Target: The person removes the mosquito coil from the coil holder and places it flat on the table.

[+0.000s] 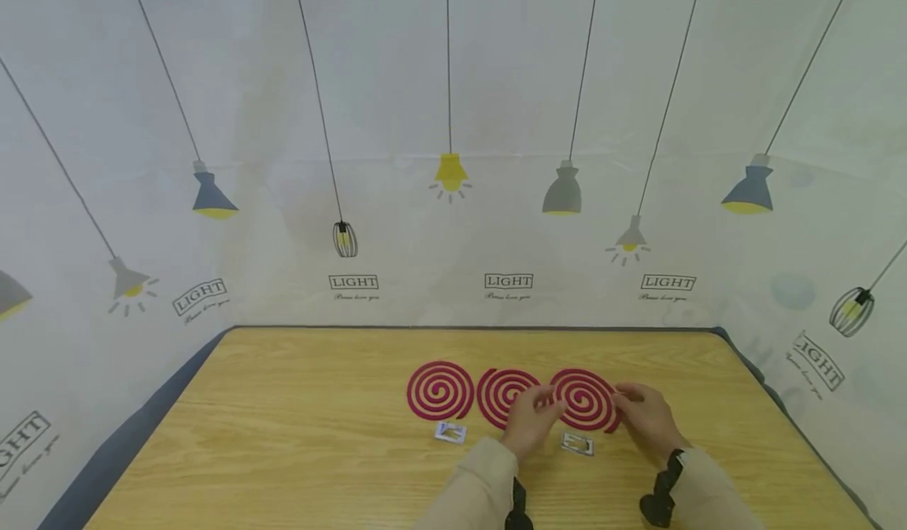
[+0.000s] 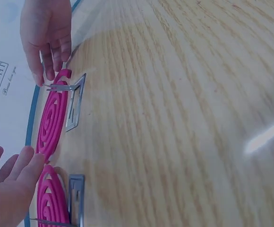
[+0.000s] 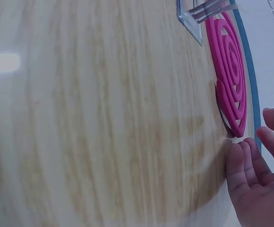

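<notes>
Three pink-red mosquito coils lie in a row on the table: a left coil (image 1: 439,391), a middle coil (image 1: 489,394) and a right coil (image 1: 583,401). My left hand (image 1: 527,424) is at the left edge of the right coil, partly covering the middle one. In the left wrist view the fingers (image 2: 30,168) are fairly straight at the coil's edge. On the opposite side, my right hand (image 1: 648,418) has its fingertips at the right coil's rim. The right wrist view shows those fingers (image 3: 243,163) loosely extended by the coil's end (image 3: 238,125).
One small metal coil stand (image 1: 450,432) lies in front of the left coil, another stand (image 1: 577,444) before the right coil. Behind the wooden table (image 1: 298,420) rises a pale wall covering (image 1: 397,239) printed with lamps.
</notes>
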Demonstrator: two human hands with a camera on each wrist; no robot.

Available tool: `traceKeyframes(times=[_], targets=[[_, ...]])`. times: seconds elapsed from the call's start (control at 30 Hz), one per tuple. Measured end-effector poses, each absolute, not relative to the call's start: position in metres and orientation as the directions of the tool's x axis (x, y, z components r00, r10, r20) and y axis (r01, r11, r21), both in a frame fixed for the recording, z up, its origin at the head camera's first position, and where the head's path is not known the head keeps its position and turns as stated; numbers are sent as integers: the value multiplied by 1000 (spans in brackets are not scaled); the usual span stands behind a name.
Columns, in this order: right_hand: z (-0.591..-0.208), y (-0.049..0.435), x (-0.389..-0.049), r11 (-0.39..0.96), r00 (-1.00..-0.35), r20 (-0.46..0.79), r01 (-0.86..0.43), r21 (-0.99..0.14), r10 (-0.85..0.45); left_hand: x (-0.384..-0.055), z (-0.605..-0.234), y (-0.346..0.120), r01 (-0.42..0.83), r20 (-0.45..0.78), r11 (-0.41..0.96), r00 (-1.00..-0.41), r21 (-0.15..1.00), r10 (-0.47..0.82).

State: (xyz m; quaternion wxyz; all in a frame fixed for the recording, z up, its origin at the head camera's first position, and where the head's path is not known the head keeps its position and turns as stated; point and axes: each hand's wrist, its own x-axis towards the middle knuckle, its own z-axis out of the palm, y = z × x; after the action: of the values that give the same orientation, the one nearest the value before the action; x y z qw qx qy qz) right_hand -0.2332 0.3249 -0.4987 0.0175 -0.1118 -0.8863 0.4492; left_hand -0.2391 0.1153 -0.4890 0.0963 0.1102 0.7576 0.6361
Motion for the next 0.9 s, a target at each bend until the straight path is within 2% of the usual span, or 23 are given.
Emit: traceKeyframes(times=[0.27, 0.43, 0.57, 0.7, 0.9], targets=[[-494, 328, -229, 574, -978, -71, 174, -800, 196, -242, -473, 106, 37, -20, 163, -943, 986, 332], [-486, 319, -223, 553, -979, -55, 156, -818, 195, -245, -462, 96, 92, 16, 193, -931, 977, 364], [-479, 309, -220, 514, -986, -10, 94, -853, 165, -248, -456, 85, 158, 71, 198, -919, 967, 388], [-474, 299, -219, 490, -990, 25, 49, -870, 142, -250, -453, 71, 172, 84, 174, -901, 970, 425], [-474, 277, -218, 562, -992, 101, -38, -827, 82, -256, -453, 42, 251, 140, 212, -891, 944, 433]])
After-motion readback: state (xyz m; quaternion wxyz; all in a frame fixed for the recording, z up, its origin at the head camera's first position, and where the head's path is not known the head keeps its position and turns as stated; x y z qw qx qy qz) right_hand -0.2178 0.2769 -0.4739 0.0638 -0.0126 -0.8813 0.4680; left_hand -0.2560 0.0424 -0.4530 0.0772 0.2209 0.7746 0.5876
